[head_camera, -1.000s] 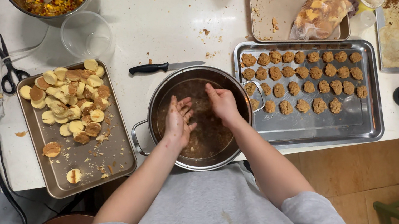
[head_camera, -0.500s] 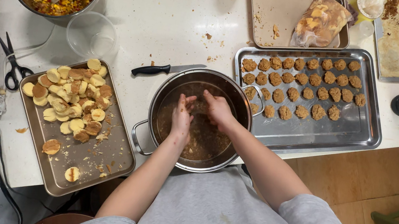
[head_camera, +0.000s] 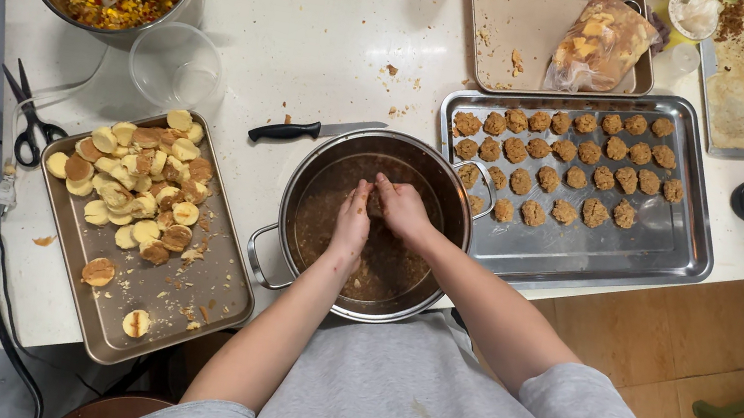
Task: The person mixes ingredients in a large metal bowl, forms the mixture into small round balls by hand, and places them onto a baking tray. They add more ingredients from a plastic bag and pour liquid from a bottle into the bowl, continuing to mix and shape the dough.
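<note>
Your left hand (head_camera: pixel 352 221) and right hand (head_camera: pixel 402 209) cup a brown lump together inside the pot (head_camera: pixel 319 166), so crumbs fall in.

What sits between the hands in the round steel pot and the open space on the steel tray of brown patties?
Nothing visible blocks it. Both hands, left hand and right hand, meet inside the round steel pot; only its rim and right handle overlap the edge of the steel tray of brown patties.
</note>
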